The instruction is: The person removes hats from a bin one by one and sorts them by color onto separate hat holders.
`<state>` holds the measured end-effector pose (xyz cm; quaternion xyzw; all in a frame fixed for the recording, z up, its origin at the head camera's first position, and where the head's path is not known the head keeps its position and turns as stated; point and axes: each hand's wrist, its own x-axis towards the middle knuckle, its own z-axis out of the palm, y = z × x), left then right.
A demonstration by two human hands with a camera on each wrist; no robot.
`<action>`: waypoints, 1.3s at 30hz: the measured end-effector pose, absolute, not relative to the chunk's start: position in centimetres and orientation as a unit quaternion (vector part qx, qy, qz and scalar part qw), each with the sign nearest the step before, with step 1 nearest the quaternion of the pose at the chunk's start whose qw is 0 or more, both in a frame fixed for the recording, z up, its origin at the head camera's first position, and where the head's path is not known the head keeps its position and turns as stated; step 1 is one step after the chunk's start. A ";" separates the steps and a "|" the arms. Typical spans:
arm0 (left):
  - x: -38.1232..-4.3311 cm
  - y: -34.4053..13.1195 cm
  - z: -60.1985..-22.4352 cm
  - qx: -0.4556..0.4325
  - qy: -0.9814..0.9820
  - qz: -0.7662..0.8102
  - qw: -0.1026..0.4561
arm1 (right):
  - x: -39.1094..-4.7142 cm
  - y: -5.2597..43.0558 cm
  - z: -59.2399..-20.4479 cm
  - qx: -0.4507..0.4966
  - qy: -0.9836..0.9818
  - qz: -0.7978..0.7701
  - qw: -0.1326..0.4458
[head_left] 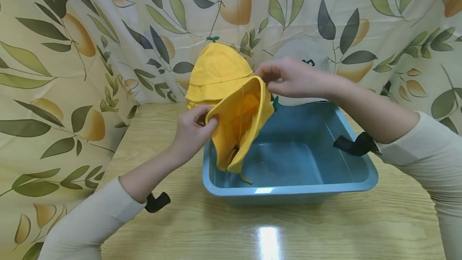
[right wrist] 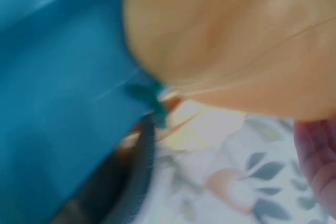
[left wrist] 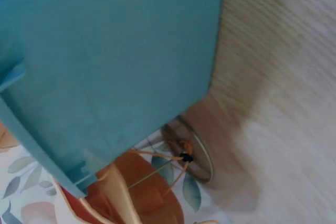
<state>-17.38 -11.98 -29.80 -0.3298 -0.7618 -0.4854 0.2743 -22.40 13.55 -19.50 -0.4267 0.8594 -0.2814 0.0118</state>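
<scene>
A yellow bucket hat [head_left: 240, 119] hangs tilted over the left part of a blue plastic basin [head_left: 288, 196], its opening and inside facing me. My left hand [head_left: 191, 133] pinches the brim on the left side. At the top right of the brim, my right hand [head_left: 290, 77] holds it between thumb and fingers. A yellow chin cord dangles from the hat's lower end, and a green sprout pokes out at its right. In the right wrist view the hat [right wrist: 236, 40] fills the upper right, with fingers [right wrist: 317, 158] at its edge.
Behind stands a second yellow hat [head_left: 218, 65], upright with a green sprout on top. A white cap [head_left: 303, 57] with dark marks is partly hidden behind my right hand. The basin sits on a wood-grain table [head_left: 173, 228]; a leaf-and-fruit patterned curtain [head_left: 151, 27] hangs around it.
</scene>
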 end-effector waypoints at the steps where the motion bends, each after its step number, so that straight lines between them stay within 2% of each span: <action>1: -17.5 -11.9 -29.6 -0.314 -0.765 -0.494 0.268 | -21.9 13.1 -19.0 -0.410 0.863 -0.294 0.009; 7: -18.0 -11.8 -28.5 -0.263 -0.782 -0.507 0.250 | -19.8 10.4 -16.9 -0.354 0.863 -0.356 -0.044; 14: -18.4 -11.7 -27.1 -0.223 -0.783 -0.529 0.241 | -18.5 9.5 -17.2 -0.416 0.863 -0.244 -0.152; 22: -18.3 -12.8 -26.2 -0.180 -0.767 -0.567 0.239 | -17.3 10.7 -18.1 -0.412 0.862 -0.221 -0.193; 26: -18.2 -13.5 -25.8 -0.162 -0.765 -0.574 0.241 | -17.0 11.6 -18.4 -0.402 0.870 -0.217 -0.187; 39: -17.0 -16.3 -25.0 -0.142 -0.767 -0.581 0.231 | -17.0 15.3 -20.9 -0.283 0.939 -0.181 -0.072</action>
